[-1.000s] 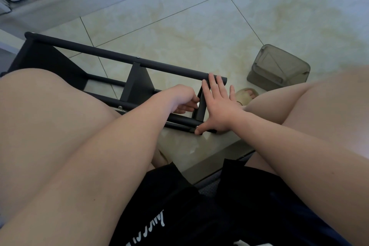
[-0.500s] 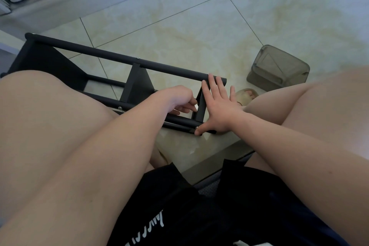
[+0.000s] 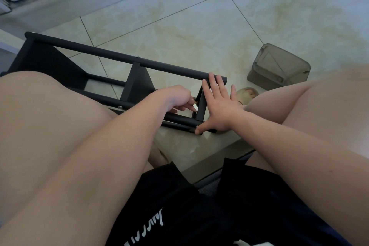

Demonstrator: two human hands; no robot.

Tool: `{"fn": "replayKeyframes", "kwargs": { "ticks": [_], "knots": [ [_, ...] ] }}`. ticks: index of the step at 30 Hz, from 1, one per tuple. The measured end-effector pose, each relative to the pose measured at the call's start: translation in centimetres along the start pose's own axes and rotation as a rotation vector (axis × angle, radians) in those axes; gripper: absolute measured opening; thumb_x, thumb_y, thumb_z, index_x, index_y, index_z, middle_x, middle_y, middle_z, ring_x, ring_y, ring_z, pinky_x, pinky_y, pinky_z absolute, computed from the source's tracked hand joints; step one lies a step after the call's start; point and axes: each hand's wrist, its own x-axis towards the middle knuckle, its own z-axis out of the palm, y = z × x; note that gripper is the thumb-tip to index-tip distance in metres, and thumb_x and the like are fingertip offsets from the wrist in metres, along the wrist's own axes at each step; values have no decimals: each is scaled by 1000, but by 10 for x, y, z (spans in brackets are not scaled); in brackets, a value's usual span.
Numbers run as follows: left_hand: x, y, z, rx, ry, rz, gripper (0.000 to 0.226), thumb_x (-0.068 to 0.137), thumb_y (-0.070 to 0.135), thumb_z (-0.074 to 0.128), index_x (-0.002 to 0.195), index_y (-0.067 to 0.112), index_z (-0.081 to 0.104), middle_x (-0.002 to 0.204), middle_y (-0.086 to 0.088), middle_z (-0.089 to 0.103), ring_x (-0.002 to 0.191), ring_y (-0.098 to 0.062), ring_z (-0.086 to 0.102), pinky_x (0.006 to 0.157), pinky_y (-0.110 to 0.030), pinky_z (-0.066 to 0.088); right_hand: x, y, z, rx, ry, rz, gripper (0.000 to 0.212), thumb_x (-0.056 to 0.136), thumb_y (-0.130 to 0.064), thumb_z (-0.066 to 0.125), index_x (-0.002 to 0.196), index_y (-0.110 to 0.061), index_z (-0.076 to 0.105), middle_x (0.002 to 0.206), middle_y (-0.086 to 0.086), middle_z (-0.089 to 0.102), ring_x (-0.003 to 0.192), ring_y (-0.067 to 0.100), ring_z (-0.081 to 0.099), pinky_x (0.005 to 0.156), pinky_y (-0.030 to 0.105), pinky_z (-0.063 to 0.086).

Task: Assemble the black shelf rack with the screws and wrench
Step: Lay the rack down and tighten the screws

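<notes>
Little has moved: the rack (image 3: pixel 119 57) lies on the floor, middle left; the right hand (image 3: pixel 216 110) still presses flat on its end; the left hand (image 3: pixel 177 99) curls inside, holding I cannot tell what. Likely a screw is being tightened. White writing on the shorts (image 3: pixel 147 223) is unreadable

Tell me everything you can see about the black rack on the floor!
The rack is matte black, metal by its look, resting on the tiled floor between the person's knees. Long round bars join flat panels, with small silver screws at joints. The right hand presses flat against the end panel, thumb on the lower bar. The left hand reaches inside, pinching a small pale thing beside that panel.
</notes>
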Motion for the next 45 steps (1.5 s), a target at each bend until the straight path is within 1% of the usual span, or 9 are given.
{"fn": "replayKeyframes", "kwargs": {
  "ticks": [12,20,25,28,31,36,38,41,45],
  "knots": [
    [-3,-9,-5,125,-45,60,12,102,22,48,102,22,60,74,17,75,84,-5,61,69,-29,41,-1,-1,0,-6,-4,4,159,55,-86,72,154,-16,-30,160,5,-41,147,25,-38,118,61,-15],
    [-6,-12,-9,278,-84,164,20,102,14,49,90,19,63,72,19,73,83,-10,59,82,-30,43,0,0,0,-1,-3,2,160,54,-87,73,154,-16,-31,159,4,-42,147,24,-39,118,61,-15],
    [-8,-14,-12,456,-87,225,21,99,13,54,106,7,73,116,-8,73,93,-18,54,85,-30,39,1,1,2,1,6,-1,159,54,-87,73,155,-16,-30,159,4,-41,147,24,-39,118,61,-14],
    [-4,-18,-11,442,-59,234,16,95,10,59,94,13,74,105,-5,74,94,-21,57,92,-34,44,1,1,2,-1,8,0,160,54,-87,73,154,-17,-30,159,3,-42,147,24,-39,118,61,-15],
    [-2,-20,-11,435,-65,212,17,93,12,63,82,23,69,86,5,66,91,-20,55,88,-34,42,2,2,3,2,12,-1,160,54,-87,73,154,-17,-31,159,3,-43,147,24,-39,118,61,-15],
    [-6,-18,-10,492,-80,225,8,93,14,64,95,18,70,90,7,65,94,-20,55,86,-30,39,3,3,5,-1,33,-7,160,53,-88,72,155,-17,-30,160,4,-41,147,25,-38,118,60,-15],
    [-12,-14,-9,552,-58,221,16,94,14,61,104,10,72,92,3,65,94,-22,54,87,-32,42,4,4,5,3,35,-8,160,53,-88,72,155,-16,-29,160,4,-41,148,25,-38,117,60,-16],
    [-21,-4,-17,730,22,190,27,98,14,55,117,3,70,115,-8,68,103,-27,62,91,-35,48,5,8,-1,31,21,-31,156,54,-90,68,156,-18,-26,161,1,-38,149,23,-35,117,60,-17],
    [-26,17,-47,675,331,275,26,96,12,49,111,8,69,111,-12,70,102,-33,64,88,-39,53,16,17,-24,223,148,1,130,72,-81,65,162,-22,-9,169,-3,-18,155,20,-17,123,57,-10]
  ]
}}
